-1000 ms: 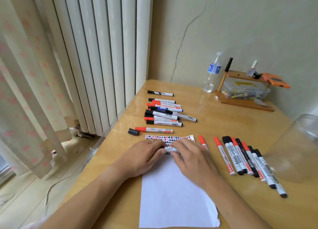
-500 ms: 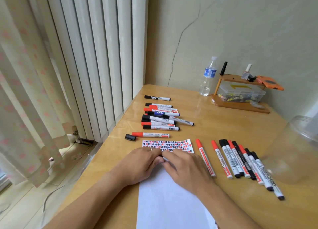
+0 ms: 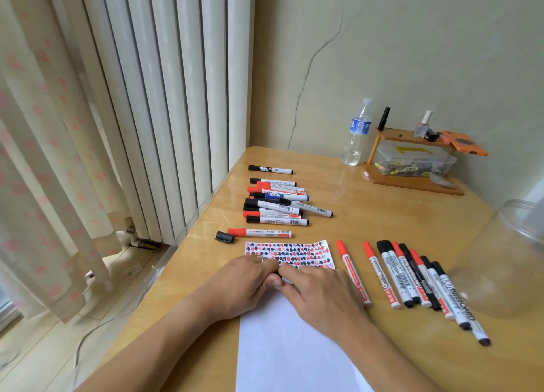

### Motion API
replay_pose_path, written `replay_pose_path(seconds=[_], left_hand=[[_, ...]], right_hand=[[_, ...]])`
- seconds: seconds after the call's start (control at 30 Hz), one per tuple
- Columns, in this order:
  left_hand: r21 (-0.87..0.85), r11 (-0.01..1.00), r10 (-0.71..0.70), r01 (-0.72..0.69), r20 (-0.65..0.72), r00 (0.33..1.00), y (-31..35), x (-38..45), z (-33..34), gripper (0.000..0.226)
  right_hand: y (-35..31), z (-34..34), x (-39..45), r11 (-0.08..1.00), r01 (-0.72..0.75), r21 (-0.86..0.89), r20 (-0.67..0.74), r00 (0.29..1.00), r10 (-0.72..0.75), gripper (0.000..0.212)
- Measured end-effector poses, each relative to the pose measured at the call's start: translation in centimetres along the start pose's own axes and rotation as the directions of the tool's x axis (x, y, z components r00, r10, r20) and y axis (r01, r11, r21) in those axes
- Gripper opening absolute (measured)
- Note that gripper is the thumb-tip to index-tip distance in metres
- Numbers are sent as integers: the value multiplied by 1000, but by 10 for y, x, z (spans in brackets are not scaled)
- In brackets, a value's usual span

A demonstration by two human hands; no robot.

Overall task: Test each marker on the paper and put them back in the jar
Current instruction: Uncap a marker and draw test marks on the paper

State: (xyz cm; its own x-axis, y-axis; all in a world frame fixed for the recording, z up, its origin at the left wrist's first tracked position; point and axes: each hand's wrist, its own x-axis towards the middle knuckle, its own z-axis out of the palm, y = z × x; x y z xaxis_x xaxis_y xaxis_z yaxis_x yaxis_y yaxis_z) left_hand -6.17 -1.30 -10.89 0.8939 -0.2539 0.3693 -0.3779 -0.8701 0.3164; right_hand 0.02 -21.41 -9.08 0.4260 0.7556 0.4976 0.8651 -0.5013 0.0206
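A white paper (image 3: 294,347) lies in front of me, with rows of red and black test marks (image 3: 290,252) across its top. My left hand (image 3: 244,285) and right hand (image 3: 321,294) meet over the paper just below the marks. Their fingertips pinch a marker (image 3: 285,280) between them, and only a small white piece of it shows. A clear plastic jar (image 3: 506,259) stands at the right. A row of several red and black markers (image 3: 412,279) lies between the paper and the jar. More markers are piled (image 3: 276,206) at the far left of the table.
A loose black cap (image 3: 224,237) lies beside a red marker (image 3: 259,232) above the paper. A water bottle (image 3: 356,132) and a wooden rack with a plastic box (image 3: 412,162) stand at the back. The table's left edge runs along a radiator and a curtain.
Both hands have slid a little toward me down the paper, uncovering the whole strip of marks and the red marker to its right. The view has tilted slightly.
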Motion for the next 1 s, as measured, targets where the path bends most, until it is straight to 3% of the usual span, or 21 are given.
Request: replay_pose_path(seconds=[0.17,0.3,0.5,0.57,0.67,0.73,0.8,0.87,0.93,1.0], left_hand=[[-5,1000,-1,1,12,1000,0,0,-1,52],[10,1000,-5,5,-17,1000,2,1,-1,42],[-22,986,-168,167,-175,970,-4,2,-6,19],[5,977,-212,214,-129,969,-5,1,-5,18],[53,973,-224,227,-47,973,-4,2,-2,24],[55,971,-233,233,-1,973,-4,3,-3,33],[50,970,-238,236,31,971,-5,3,-2,44],[53,968,-247,245,44,968,-5,3,-2,52],[51,965,-259,256,44,965,-5,3,-1,53],[53,965,-261,258,44,964,-4,4,-1,52]], right_hand=[[4,-2,-2,996,-30,79,28,999,28,48],[7,-1,-4,999,-47,24,49,998,46,43],[14,-9,-3,907,-358,221,126,933,338,40],[19,-12,-1,863,-425,272,116,905,409,35],[27,-17,-1,842,-454,291,50,886,460,46],[31,-16,-1,800,-435,413,1,879,477,42],[35,-14,1,624,-413,663,9,838,545,33],[34,-20,4,358,-346,867,74,800,595,38],[31,-27,6,151,-293,944,152,793,591,48],[28,-32,7,82,-284,955,188,797,575,50]])
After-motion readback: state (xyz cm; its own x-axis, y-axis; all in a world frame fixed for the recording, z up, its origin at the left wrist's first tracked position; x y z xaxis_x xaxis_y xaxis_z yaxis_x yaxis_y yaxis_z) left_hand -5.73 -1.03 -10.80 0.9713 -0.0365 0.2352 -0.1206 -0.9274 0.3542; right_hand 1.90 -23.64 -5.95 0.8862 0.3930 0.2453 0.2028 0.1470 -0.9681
